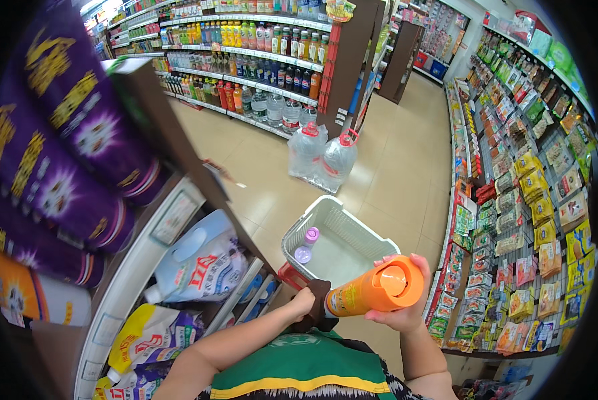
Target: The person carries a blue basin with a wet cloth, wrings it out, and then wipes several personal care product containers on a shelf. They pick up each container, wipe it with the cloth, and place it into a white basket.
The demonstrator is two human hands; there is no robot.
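My right hand (410,314) is wrapped around an orange aerosol can (351,296), its orange cap tilted up towards me. Bunched in my left hand (303,304) is a dark brown cloth (320,300), which is against the bottom end of the can. Beyond both hands, a pale grey plastic shopping basket (346,215) stands low in front of me. Inside it are two small items with purple tops, one a purple-capped container (311,236) and the other a rounder lilac one (303,255). The can and my right hand cover the basket's near right corner.
Close on my left, a shelf (139,260) holds purple aerosol cans (84,135) and laundry detergent bottles (204,265). Large wrapped water jugs (324,155) stand on the floor ahead. Drink shelves (244,50) lie behind them. Racks of packaged snacks (514,225) line the right side.
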